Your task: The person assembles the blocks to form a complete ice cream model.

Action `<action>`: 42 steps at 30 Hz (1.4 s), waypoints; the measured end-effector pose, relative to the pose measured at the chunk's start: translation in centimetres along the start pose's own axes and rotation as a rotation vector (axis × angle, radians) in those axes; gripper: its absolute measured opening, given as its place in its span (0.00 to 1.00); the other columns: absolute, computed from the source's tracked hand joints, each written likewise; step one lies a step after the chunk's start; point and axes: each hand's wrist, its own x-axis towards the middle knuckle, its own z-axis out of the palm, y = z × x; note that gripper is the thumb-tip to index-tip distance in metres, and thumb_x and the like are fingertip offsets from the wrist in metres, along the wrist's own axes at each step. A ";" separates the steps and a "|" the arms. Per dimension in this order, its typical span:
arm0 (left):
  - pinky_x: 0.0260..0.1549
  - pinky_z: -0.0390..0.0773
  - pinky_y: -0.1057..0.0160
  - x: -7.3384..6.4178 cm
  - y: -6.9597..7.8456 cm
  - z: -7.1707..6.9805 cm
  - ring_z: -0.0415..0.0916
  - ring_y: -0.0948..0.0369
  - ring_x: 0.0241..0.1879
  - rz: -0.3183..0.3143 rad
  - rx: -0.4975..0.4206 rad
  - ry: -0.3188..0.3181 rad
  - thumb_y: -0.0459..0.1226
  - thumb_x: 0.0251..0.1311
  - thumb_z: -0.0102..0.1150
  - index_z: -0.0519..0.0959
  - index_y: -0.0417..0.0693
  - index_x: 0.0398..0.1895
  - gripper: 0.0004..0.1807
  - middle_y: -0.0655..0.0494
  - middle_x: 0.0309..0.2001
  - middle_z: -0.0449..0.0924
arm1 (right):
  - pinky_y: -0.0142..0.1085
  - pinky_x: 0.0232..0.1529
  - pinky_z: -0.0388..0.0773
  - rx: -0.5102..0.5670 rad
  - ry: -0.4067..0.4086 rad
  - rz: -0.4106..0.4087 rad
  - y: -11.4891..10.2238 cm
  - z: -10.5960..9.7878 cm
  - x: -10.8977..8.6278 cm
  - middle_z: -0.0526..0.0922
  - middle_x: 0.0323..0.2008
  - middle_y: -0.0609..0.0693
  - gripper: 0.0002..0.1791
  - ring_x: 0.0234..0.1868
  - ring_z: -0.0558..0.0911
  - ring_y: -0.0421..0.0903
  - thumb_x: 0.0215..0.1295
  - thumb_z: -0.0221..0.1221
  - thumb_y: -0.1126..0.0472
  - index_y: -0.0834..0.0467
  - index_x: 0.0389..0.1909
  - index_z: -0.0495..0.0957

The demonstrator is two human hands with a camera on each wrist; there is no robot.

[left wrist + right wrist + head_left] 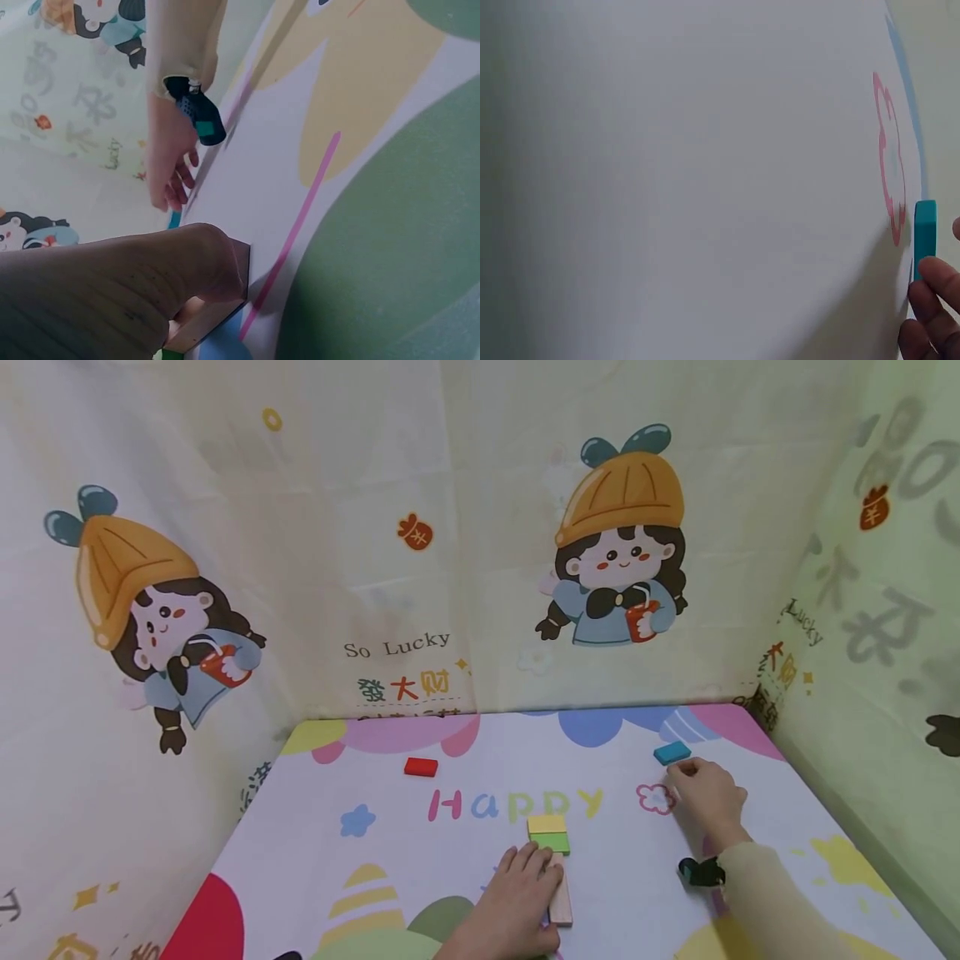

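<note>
My left hand (pixel 517 893) rests over a plain wooden block (pixel 559 893), its fingers at the block's left side and partly hiding it. A green block (pixel 551 843) lies just beyond those fingertips, with a yellow block (pixel 547 824) against its far side. At the right, my right hand (pixel 708 797) reaches toward a blue block (pixel 672 752) lying flat near the far edge. In the right wrist view, fingertips (pixel 937 270) overlap the near end of this blue block (pixel 925 232), with the thumb apart from it.
A red block (pixel 421 767) lies at the back left of the table, which has a printed cover (pixel 300 852). Printed cloth walls (pixel 495 568) rise behind the table and at both sides. A dark wrist camera (pixel 701 872) sticks out from the right wrist.
</note>
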 end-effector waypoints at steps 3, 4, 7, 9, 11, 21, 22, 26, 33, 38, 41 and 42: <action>0.65 0.72 0.47 -0.1 -0.1 -0.1 0.67 0.53 0.68 0.007 -0.015 -0.004 0.50 0.51 0.68 0.74 0.55 0.65 0.35 0.55 0.67 0.70 | 0.66 0.49 0.60 0.000 -0.002 0.033 0.0 -0.3 0.4 0.84 0.51 0.68 0.27 0.52 0.78 0.68 0.73 0.51 0.46 0.66 0.52 0.80; 0.65 0.72 0.47 -0.1 -0.1 -0.1 0.67 0.54 0.68 0.008 -0.018 -0.007 0.50 0.52 0.68 0.74 0.55 0.65 0.35 0.55 0.67 0.70 | 0.67 0.50 0.60 -0.004 -0.008 0.044 -0.1 -0.4 0.5 0.83 0.51 0.69 0.28 0.53 0.78 0.69 0.73 0.51 0.45 0.67 0.52 0.79; 0.65 0.72 0.46 0.0 0.0 -0.1 0.66 0.53 0.69 0.005 -0.021 -0.026 0.51 0.53 0.68 0.73 0.54 0.67 0.35 0.55 0.69 0.69 | 0.70 0.52 0.59 -0.017 -0.047 0.078 -0.3 -0.9 1.0 0.81 0.54 0.71 0.30 0.54 0.77 0.71 0.74 0.50 0.43 0.69 0.54 0.78; 0.66 0.71 0.45 0.1 0.1 -0.2 0.65 0.52 0.71 -0.004 -0.019 -0.043 0.51 0.54 0.67 0.72 0.54 0.68 0.36 0.55 0.70 0.69 | 0.71 0.53 0.58 -0.031 -0.073 0.105 -0.6 -1.2 1.3 0.80 0.55 0.72 0.32 0.55 0.76 0.72 0.75 0.49 0.42 0.70 0.54 0.77; 0.67 0.70 0.44 0.1 0.1 -0.2 0.65 0.52 0.72 -0.014 -0.020 -0.059 0.50 0.55 0.67 0.72 0.53 0.70 0.37 0.54 0.71 0.68 | 0.72 0.53 0.58 -0.042 -0.090 0.119 -0.8 -1.2 1.6 0.79 0.55 0.72 0.33 0.55 0.76 0.73 0.75 0.48 0.41 0.70 0.53 0.76; 0.67 0.70 0.43 0.1 0.3 0.2 0.64 0.51 0.73 -0.015 0.012 -0.029 0.50 0.56 0.65 0.71 0.52 0.70 0.36 0.54 0.71 0.68 | 0.73 0.53 0.59 -0.086 -0.096 0.120 -1.0 -1.3 2.2 0.80 0.51 0.73 0.32 0.52 0.76 0.74 0.73 0.51 0.41 0.70 0.50 0.76; 0.67 0.70 0.43 0.0 0.3 0.2 0.64 0.51 0.73 -0.013 0.017 -0.025 0.50 0.56 0.65 0.71 0.52 0.70 0.36 0.54 0.71 0.68 | 0.73 0.53 0.59 -0.084 -0.106 0.123 -1.0 -1.3 2.3 0.79 0.53 0.74 0.32 0.54 0.75 0.75 0.73 0.50 0.42 0.70 0.52 0.76; 0.68 0.69 0.43 0.0 0.3 0.2 0.63 0.51 0.73 -0.018 0.014 -0.032 0.51 0.57 0.65 0.71 0.52 0.70 0.37 0.54 0.72 0.67 | 0.70 0.55 0.61 -0.065 -0.149 0.107 -1.4 -1.1 2.6 0.74 0.63 0.74 0.30 0.61 0.71 0.76 0.73 0.47 0.50 0.70 0.63 0.72; 0.67 0.70 0.43 0.0 0.2 0.5 0.63 0.50 0.73 -0.020 0.012 -0.014 0.48 0.56 0.64 0.70 0.51 0.69 0.36 0.53 0.71 0.67 | 0.66 0.64 0.68 0.039 -0.178 0.058 -2.6 -0.8 2.7 0.73 0.63 0.75 0.27 0.63 0.71 0.73 0.68 0.47 0.66 0.73 0.66 0.72; 0.67 0.70 0.43 0.0 0.1 0.6 0.63 0.51 0.73 -0.014 -0.003 -0.013 0.47 0.56 0.63 0.69 0.51 0.70 0.36 0.53 0.71 0.67 | 0.65 0.66 0.68 0.094 -0.197 0.074 -3.0 -0.6 2.5 0.73 0.63 0.75 0.25 0.62 0.70 0.72 0.69 0.49 0.69 0.72 0.65 0.72; 0.67 0.70 0.43 0.0 0.2 0.6 0.63 0.51 0.73 -0.011 -0.006 -0.012 0.47 0.56 0.63 0.70 0.50 0.70 0.36 0.53 0.71 0.67 | 0.64 0.65 0.69 0.105 -0.197 0.067 -3.0 -0.6 2.4 0.73 0.62 0.75 0.24 0.61 0.71 0.71 0.69 0.49 0.69 0.72 0.64 0.73; 0.67 0.70 0.44 0.0 0.2 0.6 0.63 0.50 0.73 -0.010 -0.004 -0.009 0.47 0.55 0.64 0.70 0.50 0.70 0.37 0.53 0.71 0.67 | 0.64 0.65 0.69 0.105 -0.194 0.063 -3.0 -0.7 2.4 0.74 0.62 0.75 0.24 0.61 0.71 0.70 0.69 0.49 0.69 0.72 0.64 0.73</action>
